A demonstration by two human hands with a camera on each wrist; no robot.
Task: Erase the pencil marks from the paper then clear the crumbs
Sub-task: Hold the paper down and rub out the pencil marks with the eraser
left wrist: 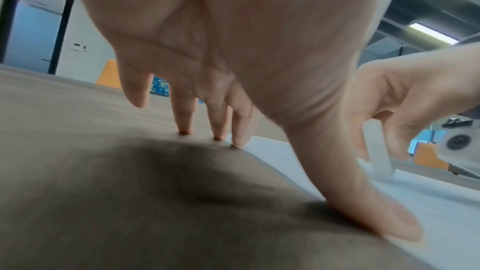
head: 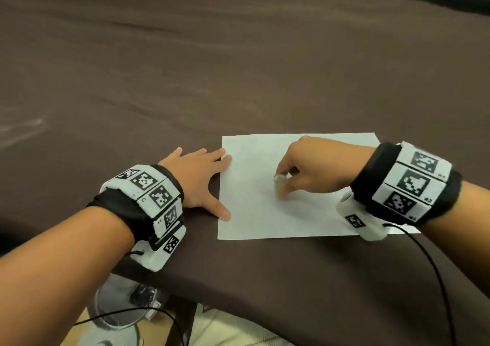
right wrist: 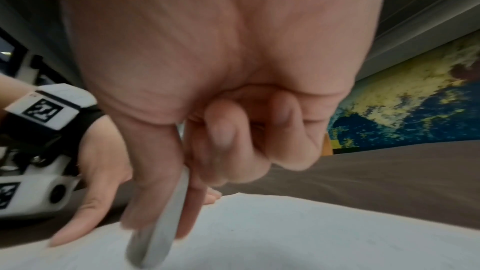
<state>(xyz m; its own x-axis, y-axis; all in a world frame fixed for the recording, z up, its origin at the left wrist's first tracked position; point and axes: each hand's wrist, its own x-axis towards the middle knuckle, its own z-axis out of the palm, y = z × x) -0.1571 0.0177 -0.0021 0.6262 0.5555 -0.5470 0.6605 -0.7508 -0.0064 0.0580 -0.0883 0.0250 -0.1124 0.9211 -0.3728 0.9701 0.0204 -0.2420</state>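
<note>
Head view: my left hand (head: 197, 180), fingers flat, pins the paper's (head: 265, 221) left edge on the bench (head: 238, 67); farther right, my right hand (head: 310, 170) pinches the eraser (head: 279, 182) upright mid-sheet. I'd rub short, light strokes away from the pinned edge.

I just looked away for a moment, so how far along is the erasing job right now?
Done: most of the paper looks clean. In hand: the right hand pinches the eraser against the sheet while the left hand pins its edge. Left: finishing the rubbing and clearing crumbs; any crumbs are too small to see.
</note>
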